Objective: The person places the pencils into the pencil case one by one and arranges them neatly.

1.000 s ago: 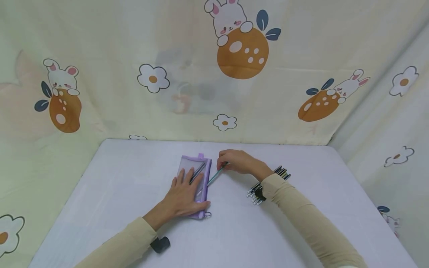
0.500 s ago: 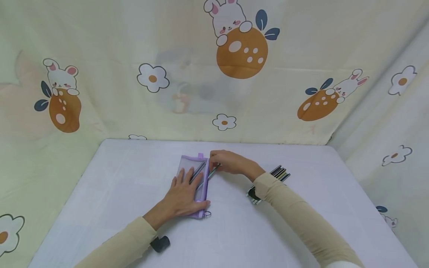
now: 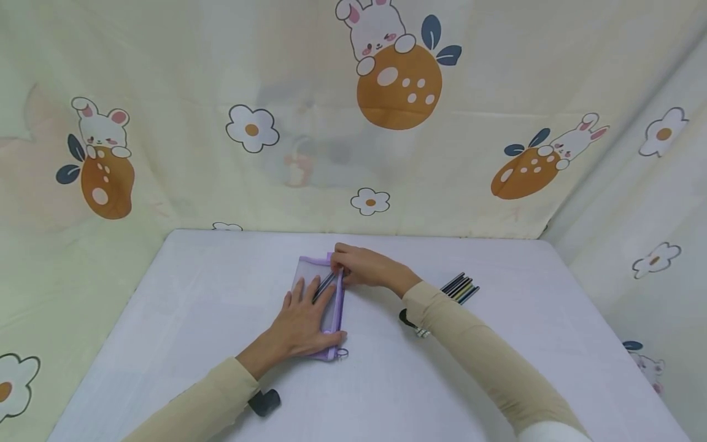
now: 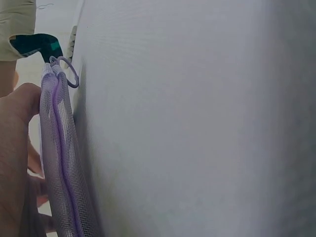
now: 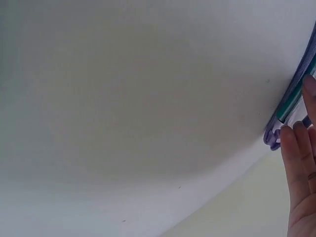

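Right hand (image 3: 367,267) moved left onto long edge of purple mesh pouch (image 3: 310,269); teal pen (image 5: 292,101), sticking out earlier, now mostly inside, hidden from head view. Thumb (image 5: 310,86) against pen, but hand cut off at right-wrist frame edge; can't tell if it pinches. Left hand (image 3: 298,322) spread flat on pouch, unmoved, pouch on white table (image 3: 397,374). Farther right, pen bundle (image 3: 461,287) half covered by right sleeve (image 3: 486,353).
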Demonstrator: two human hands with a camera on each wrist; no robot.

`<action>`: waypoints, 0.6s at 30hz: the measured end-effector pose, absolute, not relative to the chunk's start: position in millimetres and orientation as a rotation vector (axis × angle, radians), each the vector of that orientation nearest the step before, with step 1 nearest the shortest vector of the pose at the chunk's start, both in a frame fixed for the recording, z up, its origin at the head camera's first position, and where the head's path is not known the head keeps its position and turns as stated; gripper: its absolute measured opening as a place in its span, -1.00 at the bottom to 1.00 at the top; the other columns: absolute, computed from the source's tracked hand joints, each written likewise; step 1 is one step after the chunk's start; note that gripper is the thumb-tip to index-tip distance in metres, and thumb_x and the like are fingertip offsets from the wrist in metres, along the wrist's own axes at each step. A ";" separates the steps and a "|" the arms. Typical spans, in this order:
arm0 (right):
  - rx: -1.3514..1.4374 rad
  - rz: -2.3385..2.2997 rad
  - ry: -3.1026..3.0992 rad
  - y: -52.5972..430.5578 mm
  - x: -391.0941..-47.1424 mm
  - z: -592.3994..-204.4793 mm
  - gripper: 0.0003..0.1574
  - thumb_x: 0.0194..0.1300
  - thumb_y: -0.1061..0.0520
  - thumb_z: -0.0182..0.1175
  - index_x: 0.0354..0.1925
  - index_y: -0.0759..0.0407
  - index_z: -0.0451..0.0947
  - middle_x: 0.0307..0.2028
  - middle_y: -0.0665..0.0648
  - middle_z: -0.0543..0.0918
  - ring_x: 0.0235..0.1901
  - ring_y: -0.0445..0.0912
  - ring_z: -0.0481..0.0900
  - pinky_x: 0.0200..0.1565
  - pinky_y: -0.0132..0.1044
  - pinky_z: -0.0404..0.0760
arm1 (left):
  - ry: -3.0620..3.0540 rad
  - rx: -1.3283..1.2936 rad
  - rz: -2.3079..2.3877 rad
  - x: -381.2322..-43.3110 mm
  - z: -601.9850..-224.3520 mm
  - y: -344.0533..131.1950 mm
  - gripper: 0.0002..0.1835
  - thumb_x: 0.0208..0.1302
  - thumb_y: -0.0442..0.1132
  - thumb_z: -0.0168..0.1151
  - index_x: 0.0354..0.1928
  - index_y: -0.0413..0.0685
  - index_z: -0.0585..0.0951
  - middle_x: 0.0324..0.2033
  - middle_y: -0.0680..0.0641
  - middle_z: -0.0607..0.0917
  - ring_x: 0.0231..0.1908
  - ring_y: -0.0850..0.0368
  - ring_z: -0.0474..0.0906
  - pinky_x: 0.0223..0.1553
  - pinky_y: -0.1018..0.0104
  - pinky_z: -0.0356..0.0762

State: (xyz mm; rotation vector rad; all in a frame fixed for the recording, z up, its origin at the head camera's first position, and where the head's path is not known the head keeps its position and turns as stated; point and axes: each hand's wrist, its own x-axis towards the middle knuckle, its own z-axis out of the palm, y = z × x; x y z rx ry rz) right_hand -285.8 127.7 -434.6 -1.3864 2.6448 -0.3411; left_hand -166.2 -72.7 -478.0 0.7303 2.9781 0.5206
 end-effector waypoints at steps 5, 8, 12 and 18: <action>-1.418 -0.188 2.723 123.4 -290.2 -437.1 -0.65 0.21 0.13 0.48 -0.10 0.05 0.55 -0.15 -0.02 0.51 -0.21 -0.16 0.55 -0.11 -0.28 0.61 | 2.976 0.738 0.535 -166.2 -476.9 -72.3 0.05 0.13 0.48 0.15 0.56 0.04 0.24 0.53 -0.37 0.15 0.47 -0.59 -0.03 0.30 -0.51 0.15; -1.428 -0.073 2.770 121.1 -293.1 -438.7 -0.64 0.21 0.07 0.48 -0.09 0.02 0.55 -0.16 -0.03 0.51 -0.26 -0.17 0.53 -0.19 -0.28 0.61 | 2.968 0.730 0.534 -166.0 -475.5 -72.2 0.07 0.13 0.48 0.15 0.57 0.03 0.22 0.53 -0.37 0.13 0.47 -0.59 -0.04 0.31 -0.50 0.14; -1.389 0.052 2.814 118.2 -295.5 -439.9 -0.63 0.25 -0.02 0.44 -0.04 0.00 0.55 -0.15 -0.03 0.49 -0.31 -0.18 0.52 -0.27 -0.29 0.59 | 2.962 0.723 0.519 -166.8 -475.6 -72.4 0.07 0.14 0.49 0.13 0.57 0.02 0.21 0.53 -0.38 0.12 0.47 -0.59 -0.06 0.32 -0.49 0.14; -1.305 0.071 2.840 119.2 -293.1 -435.0 -0.61 0.26 -0.02 0.42 0.00 0.01 0.56 -0.14 -0.02 0.49 -0.33 -0.19 0.52 -0.27 -0.32 0.59 | 2.965 0.715 0.521 -167.1 -476.2 -72.9 0.07 0.14 0.49 0.13 0.57 0.03 0.21 0.53 -0.38 0.13 0.47 -0.59 -0.05 0.31 -0.50 0.14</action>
